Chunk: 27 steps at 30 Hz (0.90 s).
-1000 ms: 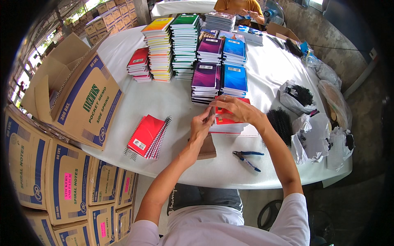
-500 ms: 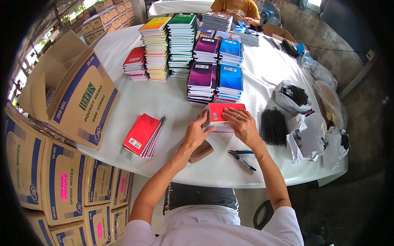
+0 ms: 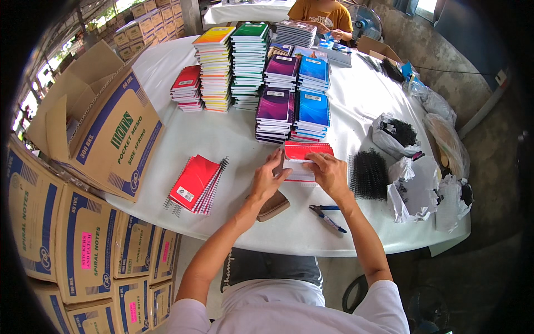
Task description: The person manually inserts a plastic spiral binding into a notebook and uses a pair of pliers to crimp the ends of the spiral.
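Red-covered stack of white paper sheets sits on the white cloth-covered surface straight ahead of us, just nearer than the purple spiral notebooks and the blue spiral notebooks. Our left hand is at its left side, thumb and forefinger spread apart, though we cannot tell how firmly that grip presses or what lies between fingers and paper. Our right hand has its fingertips gathered at the near edge of the glossy red top cover; it looks like a pinch, but the contact is hidden, so we cannot be sure. We judge the step to be handling that cover while the sheets stay square. To do it well, we let the left hand brace the side like a wall, without squeezing, and we ease the cover with soft finger pads so it does not crease. We watch the far edge, since a skewed cover would probably throw its row of holes out of line. Our wrists are best held low and clear of the blue-handled metal pliers and the brown oblong block nearby.
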Tool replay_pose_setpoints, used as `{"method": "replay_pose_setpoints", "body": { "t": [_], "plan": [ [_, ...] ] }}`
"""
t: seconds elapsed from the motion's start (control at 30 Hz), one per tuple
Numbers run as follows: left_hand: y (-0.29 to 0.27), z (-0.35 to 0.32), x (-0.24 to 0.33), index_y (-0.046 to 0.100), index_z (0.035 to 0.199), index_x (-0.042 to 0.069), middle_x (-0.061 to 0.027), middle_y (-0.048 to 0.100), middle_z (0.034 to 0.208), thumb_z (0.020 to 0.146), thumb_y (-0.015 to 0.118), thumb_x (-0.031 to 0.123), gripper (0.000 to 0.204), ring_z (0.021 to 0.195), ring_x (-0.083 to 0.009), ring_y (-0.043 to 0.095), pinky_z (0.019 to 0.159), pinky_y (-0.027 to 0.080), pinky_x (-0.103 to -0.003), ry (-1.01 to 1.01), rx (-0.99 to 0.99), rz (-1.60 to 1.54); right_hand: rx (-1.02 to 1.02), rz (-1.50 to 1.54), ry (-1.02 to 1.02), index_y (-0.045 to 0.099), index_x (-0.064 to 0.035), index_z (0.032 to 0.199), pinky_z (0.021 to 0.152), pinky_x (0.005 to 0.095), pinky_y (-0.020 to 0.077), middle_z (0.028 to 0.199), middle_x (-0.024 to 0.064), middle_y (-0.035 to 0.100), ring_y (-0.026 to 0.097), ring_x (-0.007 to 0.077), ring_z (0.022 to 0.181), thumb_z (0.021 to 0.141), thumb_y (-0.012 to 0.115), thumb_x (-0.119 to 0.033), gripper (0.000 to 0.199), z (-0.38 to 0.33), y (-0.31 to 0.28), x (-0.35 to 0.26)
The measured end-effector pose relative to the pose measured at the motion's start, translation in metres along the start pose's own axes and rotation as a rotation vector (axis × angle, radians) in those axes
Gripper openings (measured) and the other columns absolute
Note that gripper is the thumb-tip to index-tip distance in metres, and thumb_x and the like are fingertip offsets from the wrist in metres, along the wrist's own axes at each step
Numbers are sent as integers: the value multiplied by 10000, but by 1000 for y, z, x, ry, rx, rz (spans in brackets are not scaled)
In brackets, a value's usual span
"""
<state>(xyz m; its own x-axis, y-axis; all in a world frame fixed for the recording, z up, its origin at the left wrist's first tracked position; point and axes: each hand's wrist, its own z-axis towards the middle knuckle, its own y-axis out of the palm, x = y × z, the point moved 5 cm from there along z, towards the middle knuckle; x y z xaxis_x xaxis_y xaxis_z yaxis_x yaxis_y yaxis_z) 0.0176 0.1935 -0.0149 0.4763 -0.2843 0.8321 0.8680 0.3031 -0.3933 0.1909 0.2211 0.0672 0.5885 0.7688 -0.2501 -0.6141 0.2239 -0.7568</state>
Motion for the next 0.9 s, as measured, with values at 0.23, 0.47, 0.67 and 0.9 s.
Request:
{"method": "replay_pose_setpoints", "body": {
  "t": [0.23,0.47,0.67,0.9],
  "plan": [
    [3,3,8,420,1446,12,-163,467,1472,862,738,173,684,1387,-221,407,1107,351,-315,-98,-41,-236,-159,171,179,748,-84,953,645,367,544,855,114,726,697,289,699,799,758,-181,183,15,-11,11],
    [-10,12,12,373,1476,14,-177,489,1444,908,701,294,714,1309,-217,491,1074,392,-326,-314,78,-392,195,-178,-157,712,-38,1074,869,346,558,1078,135,711,703,272,943,780,703,-59,295,17,-27,-7],
    [-57,-31,50,234,1516,-12,-210,520,1381,947,650,237,747,1246,-221,538,1037,441,-334,-741,-248,-1009,84,-79,-464,668,-49,1142,981,449,504,1223,147,647,625,315,1134,760,681,-133,392,-40,-23,-100],
    [-144,-60,71,198,1543,36,-213,516,1383,960,592,91,705,1287,-229,509,1067,409,-327,-188,-30,-679,-119,227,-105,575,-62,1207,922,406,490,1244,151,546,550,332,1097,787,703,-97,440,-90,44,-106]
  ]
}}
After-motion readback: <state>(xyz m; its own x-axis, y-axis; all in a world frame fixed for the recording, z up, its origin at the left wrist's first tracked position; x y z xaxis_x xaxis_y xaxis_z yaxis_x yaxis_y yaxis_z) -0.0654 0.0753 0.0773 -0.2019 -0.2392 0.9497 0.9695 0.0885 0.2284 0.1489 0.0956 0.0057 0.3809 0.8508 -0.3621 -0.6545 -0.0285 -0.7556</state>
